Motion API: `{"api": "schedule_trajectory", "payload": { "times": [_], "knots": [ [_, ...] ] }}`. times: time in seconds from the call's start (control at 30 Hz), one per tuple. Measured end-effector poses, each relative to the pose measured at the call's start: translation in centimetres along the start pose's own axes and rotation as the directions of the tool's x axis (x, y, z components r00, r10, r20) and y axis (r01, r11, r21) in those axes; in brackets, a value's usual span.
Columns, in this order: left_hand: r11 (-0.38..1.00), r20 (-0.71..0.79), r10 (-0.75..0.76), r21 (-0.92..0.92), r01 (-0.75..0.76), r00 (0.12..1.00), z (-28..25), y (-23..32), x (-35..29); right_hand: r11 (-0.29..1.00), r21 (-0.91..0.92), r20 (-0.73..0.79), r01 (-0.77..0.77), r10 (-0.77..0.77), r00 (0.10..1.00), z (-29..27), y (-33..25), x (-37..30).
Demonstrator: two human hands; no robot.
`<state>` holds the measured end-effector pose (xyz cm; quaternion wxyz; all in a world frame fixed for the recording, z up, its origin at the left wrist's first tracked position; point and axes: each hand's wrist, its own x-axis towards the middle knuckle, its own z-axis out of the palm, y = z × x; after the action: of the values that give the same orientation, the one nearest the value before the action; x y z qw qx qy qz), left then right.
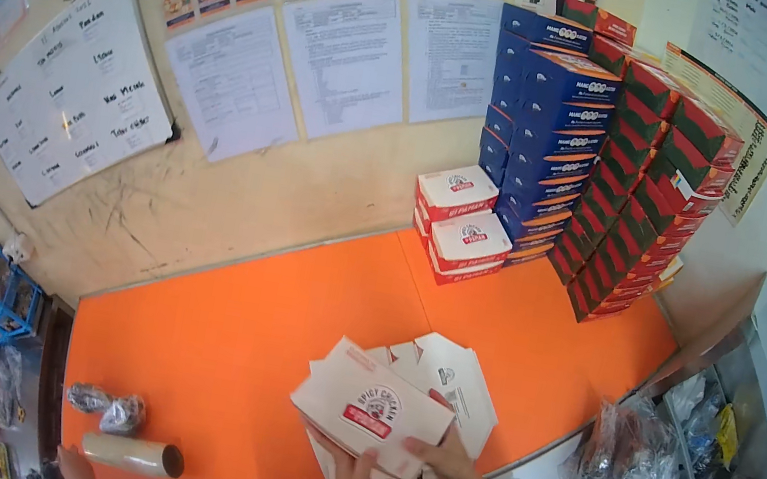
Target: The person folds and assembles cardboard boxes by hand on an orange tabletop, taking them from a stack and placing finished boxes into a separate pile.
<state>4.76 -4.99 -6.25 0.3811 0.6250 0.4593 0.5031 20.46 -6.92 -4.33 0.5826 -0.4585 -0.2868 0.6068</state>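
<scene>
A white box point(360, 378) between our left hand point(351, 478) and right hand point(449, 457)

Well to the left of the left hand we see a bundle of clear plastic point(121, 413) and, just nearer to us, a brown roll point(126, 453); the orange tabletop point(232, 356) runs between them and the hand.

Our left hand is closed on the near edge of the box, thumb on the printed face and fingers passing beneath, partly hidden. The box sits just ahead of this hand, slightly tilted; we cannot tell whether it is fully folded. Under it, and reaching out beyond the right hand, lies flat white card point(475, 392) with notched flaps. Our right hand is clamped on the box's right end, thumb on top, fingers around the side.

To work the card well, we judge it best to press along the creases rather than mid-panel, with light thumbs and an even pull from both hands, so that corners come square. Lifting a little should stop loose flaps catching on the card below.

Farther ahead of the right hand stand stacked white boxes point(469, 241), then blue boxes point(566, 118), then red-and-green boxes point(653, 204). Clear plastic bags point(619, 472) hang or lie well to its right.
</scene>
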Motion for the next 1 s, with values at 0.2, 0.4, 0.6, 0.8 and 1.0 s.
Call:
{"api": "schedule_trajectory", "payload": {
  "times": [0.2, 0.4, 0.6, 0.8, 1.0],
  "knots": [
    [0.84, -0.024, -0.441, -0.362, 0.404, 0.897, -0.1, -2.0, 6.6, 0.209, -0.922, 0.225, 0.326, -0.397, 0.89, 2.9, -10.8, 4.4],
    [0.784, 0.095, 0.182, -0.614, -0.087, 0.979, 2.1, 2.7, 9.1, -0.279, -0.853, 0.522, 0.442, -0.446, 0.727, -5.7, -14.3, 20.7],
    [0.928, 0.095, -0.137, -0.335, 0.161, 0.986, 0.3, -2.2, 7.6, -0.539, -0.835, 0.443, 0.111, -0.541, 0.715, -13.9, -11.2, 32.0],
    [0.925, -0.257, -0.277, -0.333, 0.184, 0.926, -4.2, -3.8, 6.1, 0.36, -0.749, 0.607, 0.556, 0.038, 0.794, -4.7, 2.5, 16.2],
    [0.911, -0.304, -0.188, -0.409, 0.05, 0.934, -4.6, 0.6, 5.8, 0.178, -0.744, 0.612, 0.645, 0.57, 0.548, -2.9, 9.0, 8.1]
  ]
}}
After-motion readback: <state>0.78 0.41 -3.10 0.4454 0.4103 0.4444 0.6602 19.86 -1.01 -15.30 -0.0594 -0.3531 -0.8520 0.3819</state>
